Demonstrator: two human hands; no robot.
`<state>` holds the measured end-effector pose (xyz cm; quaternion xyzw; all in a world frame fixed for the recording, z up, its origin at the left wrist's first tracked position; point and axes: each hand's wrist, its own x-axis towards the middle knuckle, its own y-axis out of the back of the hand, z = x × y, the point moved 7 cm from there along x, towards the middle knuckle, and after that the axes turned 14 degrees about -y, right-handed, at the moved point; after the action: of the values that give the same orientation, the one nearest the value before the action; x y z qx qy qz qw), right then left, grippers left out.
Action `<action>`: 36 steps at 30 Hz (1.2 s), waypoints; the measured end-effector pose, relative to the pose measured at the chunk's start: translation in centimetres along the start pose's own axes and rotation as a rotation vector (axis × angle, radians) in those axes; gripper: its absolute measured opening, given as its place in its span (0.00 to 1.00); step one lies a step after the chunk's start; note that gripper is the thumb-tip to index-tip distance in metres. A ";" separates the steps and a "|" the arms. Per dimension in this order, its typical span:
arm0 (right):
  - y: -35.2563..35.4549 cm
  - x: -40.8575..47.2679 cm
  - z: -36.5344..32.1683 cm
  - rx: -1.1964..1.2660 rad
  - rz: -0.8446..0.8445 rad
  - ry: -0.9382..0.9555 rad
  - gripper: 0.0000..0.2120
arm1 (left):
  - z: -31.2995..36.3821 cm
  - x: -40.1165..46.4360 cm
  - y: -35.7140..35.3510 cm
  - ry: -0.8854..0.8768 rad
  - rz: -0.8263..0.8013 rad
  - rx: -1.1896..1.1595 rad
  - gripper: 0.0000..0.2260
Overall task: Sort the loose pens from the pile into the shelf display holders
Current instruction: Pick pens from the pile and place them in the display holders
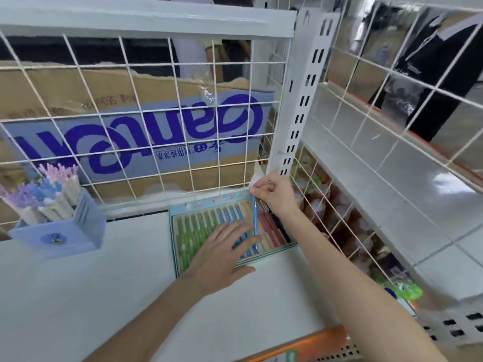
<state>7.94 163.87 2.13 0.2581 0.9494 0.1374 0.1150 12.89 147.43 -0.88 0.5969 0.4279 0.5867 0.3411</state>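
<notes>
Two hands work over one flat display tray (174, 232) at the centre of the frame, on the white shelf (104, 270). At far left a lilac holder (78, 231) of pastel pens stands well apart. Inside the tray, pens lie in rows, green (187, 236) at left, blue (227, 214) in the middle, red (270, 228) at right. The left hand (222, 253), fingers straight and spread, presses flat on the blue row, gripping nothing. Just right of its fingertips, a single blue pen (255, 226) runs from the tray's near edge up to its far edge, parallel to the rows. The right hand (273, 194), in the upper right of the tray, pinches that pen's far end and is the nearer hand. Probably the pen only needs lowering into the gap between blue and red.
</notes>
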 end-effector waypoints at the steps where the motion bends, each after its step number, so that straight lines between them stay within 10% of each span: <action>1: 0.2 0.1 0.2 0.001 -0.005 -0.004 0.07 | 0.2 0.2 -0.1 0.000 0.008 0.005 0.24; 36: -3.5 1.4 1.6 -0.560 -0.079 0.046 0.05 | -0.7 0.0 -1.3 -0.042 -0.041 0.110 0.23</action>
<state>5.61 162.00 -0.68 0.1760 0.8861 0.3955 0.1656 12.10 147.86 -2.00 0.6179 0.4647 0.5426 0.3285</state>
